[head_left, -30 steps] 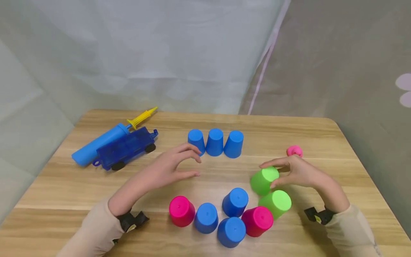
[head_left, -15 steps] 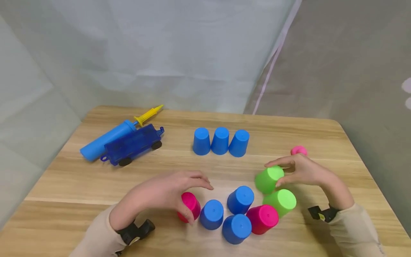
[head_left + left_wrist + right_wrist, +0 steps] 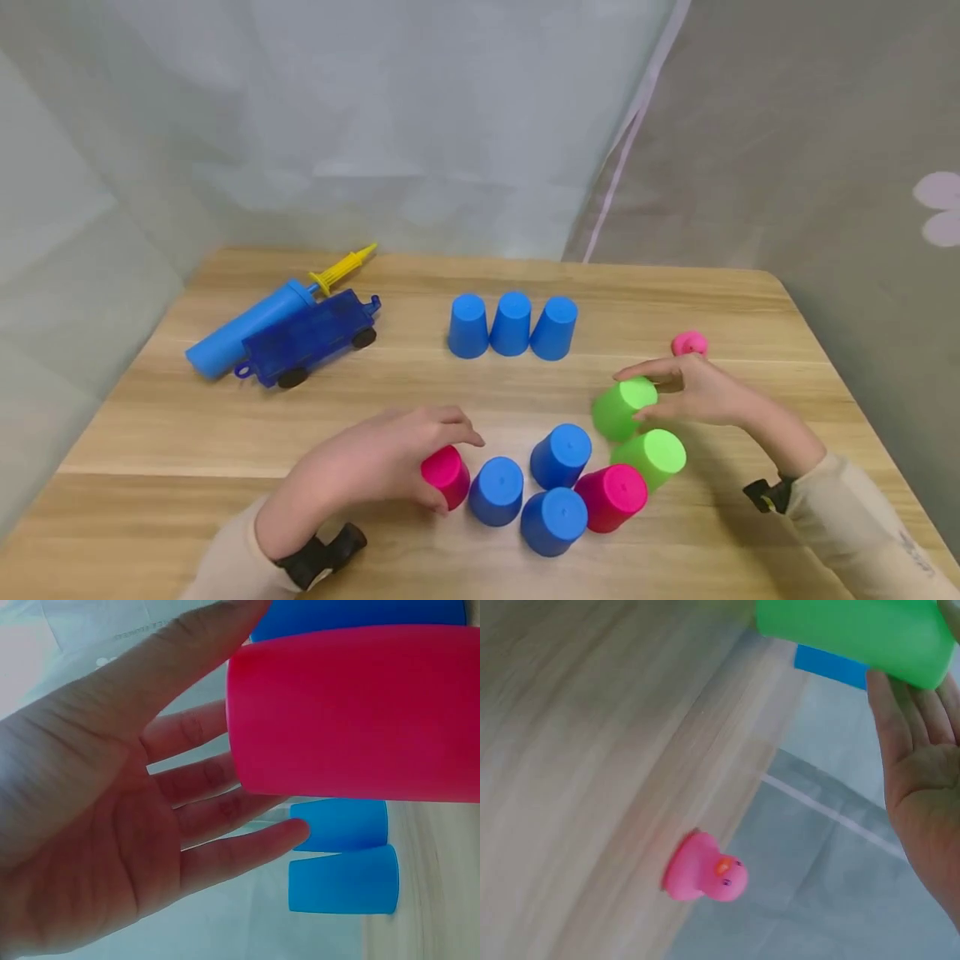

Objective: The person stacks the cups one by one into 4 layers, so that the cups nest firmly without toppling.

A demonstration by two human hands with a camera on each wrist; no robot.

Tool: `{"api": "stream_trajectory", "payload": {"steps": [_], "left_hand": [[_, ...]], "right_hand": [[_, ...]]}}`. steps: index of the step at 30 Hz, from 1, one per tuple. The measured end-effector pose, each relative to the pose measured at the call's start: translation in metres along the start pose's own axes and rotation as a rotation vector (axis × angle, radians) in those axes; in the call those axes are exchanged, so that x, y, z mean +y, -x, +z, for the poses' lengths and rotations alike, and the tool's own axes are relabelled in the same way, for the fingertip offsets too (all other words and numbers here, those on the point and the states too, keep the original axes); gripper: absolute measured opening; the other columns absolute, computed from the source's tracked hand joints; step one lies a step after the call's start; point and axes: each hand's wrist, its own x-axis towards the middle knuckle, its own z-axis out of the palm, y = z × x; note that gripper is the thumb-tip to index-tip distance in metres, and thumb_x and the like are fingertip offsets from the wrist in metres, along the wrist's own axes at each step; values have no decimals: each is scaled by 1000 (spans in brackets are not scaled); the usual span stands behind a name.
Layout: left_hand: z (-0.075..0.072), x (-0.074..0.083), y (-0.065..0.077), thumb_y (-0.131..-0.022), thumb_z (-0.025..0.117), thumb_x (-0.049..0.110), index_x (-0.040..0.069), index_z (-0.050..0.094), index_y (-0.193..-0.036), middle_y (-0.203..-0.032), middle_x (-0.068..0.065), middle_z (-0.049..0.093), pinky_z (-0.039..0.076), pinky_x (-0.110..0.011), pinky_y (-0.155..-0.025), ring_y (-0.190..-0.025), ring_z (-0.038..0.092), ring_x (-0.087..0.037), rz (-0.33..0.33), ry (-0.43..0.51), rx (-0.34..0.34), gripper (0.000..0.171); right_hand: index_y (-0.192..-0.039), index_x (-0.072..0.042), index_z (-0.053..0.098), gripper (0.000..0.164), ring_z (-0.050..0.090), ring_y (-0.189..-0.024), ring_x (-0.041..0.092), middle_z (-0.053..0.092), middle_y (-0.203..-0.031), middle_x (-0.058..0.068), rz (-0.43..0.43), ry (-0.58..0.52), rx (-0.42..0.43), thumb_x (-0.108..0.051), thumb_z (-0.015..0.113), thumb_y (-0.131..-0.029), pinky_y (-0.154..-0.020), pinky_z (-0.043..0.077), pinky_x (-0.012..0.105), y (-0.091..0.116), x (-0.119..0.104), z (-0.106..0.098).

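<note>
My left hand [image 3: 382, 458] is around an upside-down pink cup [image 3: 452, 477], thumb on its near side and fingers on its far side. In the left wrist view the fingers [image 3: 202, 814] pass behind that cup, their tips mostly hidden. On the right, my right hand [image 3: 701, 392] holds a green cup [image 3: 618, 412] between thumb and fingers, near its top. A second green cup [image 3: 652, 458] stands just in front of it. Between the hands are a blue cup [image 3: 497, 492], two more blue cups and another pink cup [image 3: 613, 498], all upside down.
Three blue cups [image 3: 511, 323] stand in a row farther back. Beyond the right hand sits a pink toy duck [image 3: 701, 870]. At the back left, a blue toy cart [image 3: 311, 337] lies against a blue pump [image 3: 247, 329] with a yellow end. A curtain hangs behind the wooden table [image 3: 187, 442].
My left hand has come down from near the back row, toward the front, to the left pink cup. The right hand stays on the green cup.
</note>
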Motion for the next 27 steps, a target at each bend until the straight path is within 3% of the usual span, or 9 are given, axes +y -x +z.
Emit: {"api": "stream_trajectory", "payload": {"steps": [6, 12, 18, 22, 27], "left_hand": [[9, 0, -3, -69, 84, 24, 18, 60, -121, -119, 1, 55, 54, -26, -76, -103, 57, -16, -23, 39, -2, 58], [14, 1, -8, -68, 84, 19, 16, 61, -120, -116, -1, 57, 55, -30, -78, -102, 57, -17, -57, -4, -14, 56], [13, 0, -4, -67, 84, 17, 17, 58, -124, -122, -2, 55, 55, -34, -79, -108, 56, -21, -82, 8, 9, 63], [10, 0, -4, -66, 85, 19, 15, 59, -122, -120, -3, 56, 55, -34, -76, -104, 57, -21, -102, 10, 25, 62], [10, 2, -8, -64, 86, 20, 10, 64, -109, -98, 1, 60, 55, -28, -69, -87, 58, -13, -99, -20, 27, 51]], "right_hand": [[-120, -12, 63, 50, 60, -92, 6, 65, -117, -2, -70, 207, 71, -30, 78, -76, -73, 52, 29, 5, -5, 3], [-118, -10, 65, 50, 63, -103, 17, 66, -116, 1, -181, 303, 170, -22, 80, -72, -81, 53, 33, 7, -1, 12], [-117, -9, 64, 53, 63, -103, 14, 66, -114, -3, -252, 374, 231, -20, 83, -69, -86, 50, 24, 8, -1, 14], [-119, -9, 63, 55, 62, -105, 16, 65, -116, -3, -233, 389, 218, -22, 83, -69, -86, 52, 31, 8, 0, 14], [-122, -8, 60, 57, 61, -108, 19, 64, -118, 0, -186, 348, 184, -21, 82, -71, -85, 52, 40, 4, 1, 10]]}}
